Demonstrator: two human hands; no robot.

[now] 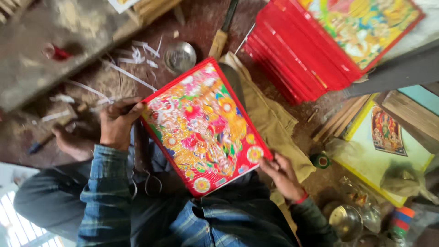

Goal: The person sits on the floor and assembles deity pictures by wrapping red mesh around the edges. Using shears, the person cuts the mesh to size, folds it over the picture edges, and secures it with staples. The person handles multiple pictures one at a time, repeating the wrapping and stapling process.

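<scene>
Held tilted over the lap between two well-separated hands: a red-bordered rectangular picture panel (204, 126), face up, crowded with bright yellow, pink and green figures. Clamped on its upper left corner, the left hand (115, 123), thumb on the printed face; pinching its lower right corner, the right hand (282, 175), a red band at the wrist. Just above the panel, a small round metal bowl (179, 56) on the brown floor, with white paper strips (132, 64) scattered to that bowl's left. Above and right of the panel, a fanned stack of matching red-edged pictures (315, 50), the top one cut off by the frame edge. Directly behind the panel's right side, crumpled tan cloth (274, 123), partly covered by it. Further right of the panel, a yellow-bordered print with a small dark figure picture (386, 137), wooden slats (338, 120) beside it, and a small green roll of tape (320, 160). Below and right of the panel, a second metal bowl (346, 222) and crinkled clear plastic, blurred and hard to read. Left of the panel, a bare foot (68, 144) and a blue-handled tool (39, 145), indistinct. Under the panel, wire-like loops (153, 183) against dark trousers, kind impossible to tell. Lower panel edge close over the blue plaid shirt (107, 192).
</scene>
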